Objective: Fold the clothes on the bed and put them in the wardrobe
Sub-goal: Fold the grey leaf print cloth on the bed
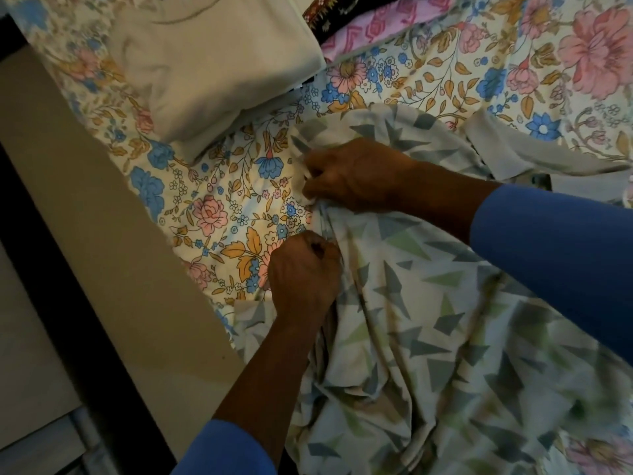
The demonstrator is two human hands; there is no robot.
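- working on one cloth (428,303), white with grey and green triangles, lying rumpled on the sheet (219,207) from mid-bed down to the lower right.
- pinching its left edge with the right hand (356,174), fingers curled round a bunched fold.
- clutching the same edge just below with the left hand (303,279), fist clenched on the fabric; hands close together, touching or not hard to say.
- judging by the drape: thin, light, soft and limp; likely to slump and crease once let go; not fragile, not slippery-looking.
- best taken at a hem, corner or seam, at two points well apart, then drawn taut to flatten before any fold; grabbing mid-panel likely to bunch it more.
- cannot tell what kind of garment; grey flap (507,149) at the right maybe part of it, maybe separate.
- counting: two hands; one cloth in hand; one folded cream piece (219,63) on the sheet at upper left, apart from it; one pink cloth (370,32) and one dark cloth (329,12) at the top edge, partly cut off.
- no wardrobe in sight; only a beige board (85,200) along the bed's left side.
- reckoned early in this fold: not yet flattened, nothing squared.
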